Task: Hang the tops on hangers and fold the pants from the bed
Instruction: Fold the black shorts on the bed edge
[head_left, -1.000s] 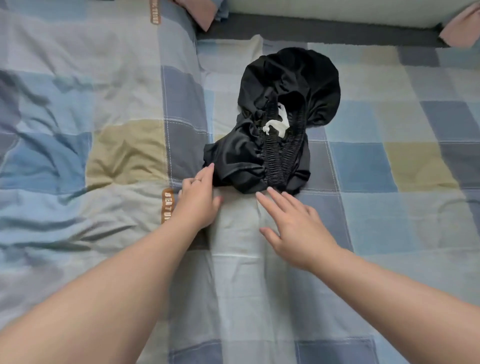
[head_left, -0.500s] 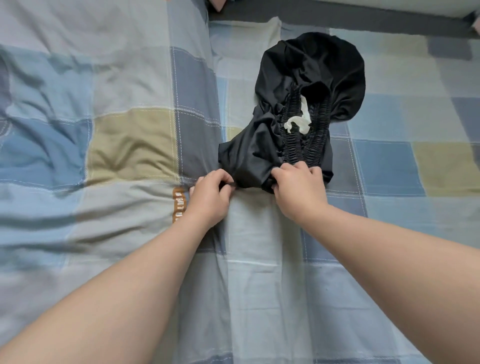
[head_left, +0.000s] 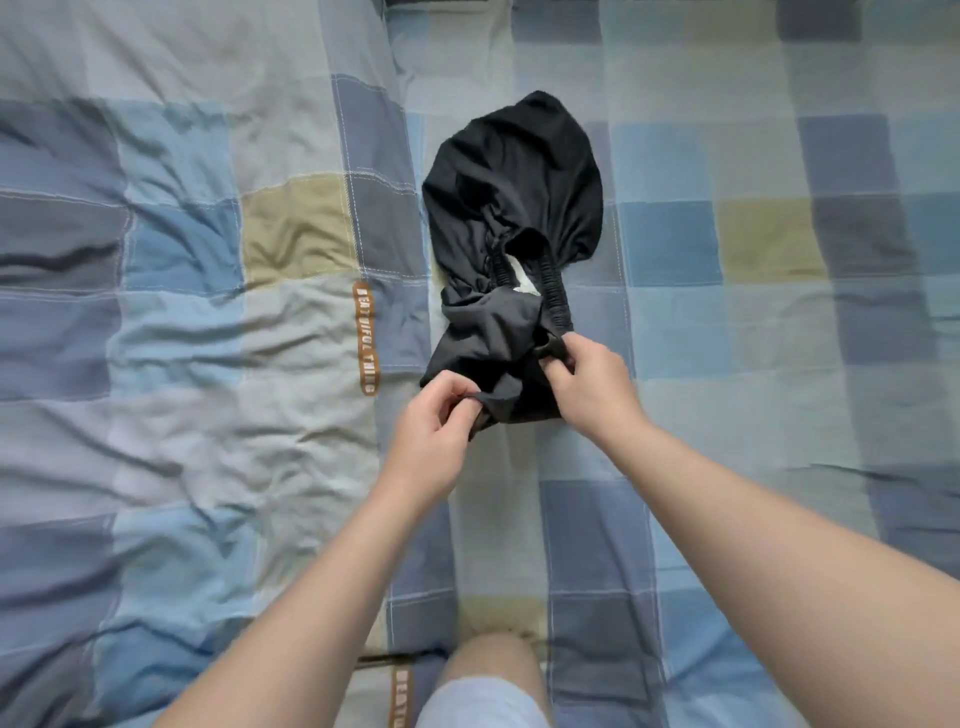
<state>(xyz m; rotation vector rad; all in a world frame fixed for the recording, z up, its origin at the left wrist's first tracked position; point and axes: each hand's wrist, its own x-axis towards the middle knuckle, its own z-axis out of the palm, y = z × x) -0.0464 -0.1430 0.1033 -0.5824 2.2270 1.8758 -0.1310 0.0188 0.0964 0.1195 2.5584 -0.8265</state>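
Folding step: our left hand (head_left: 431, 436) and right hand (head_left: 587, 384) each pinch the bunched black pants (head_left: 514, 192) on the bed (head_left: 208, 364); next we likely must spread them flat

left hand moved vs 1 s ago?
Yes: the left hand has pulled back toward the person, past the near end of the brown label on the quilt, now pinching the black pants edge.

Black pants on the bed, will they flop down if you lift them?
Probably floppy: the pants lie bunched in soft folds. Likely light: the left hand and right hand hold them by a mere pinch.
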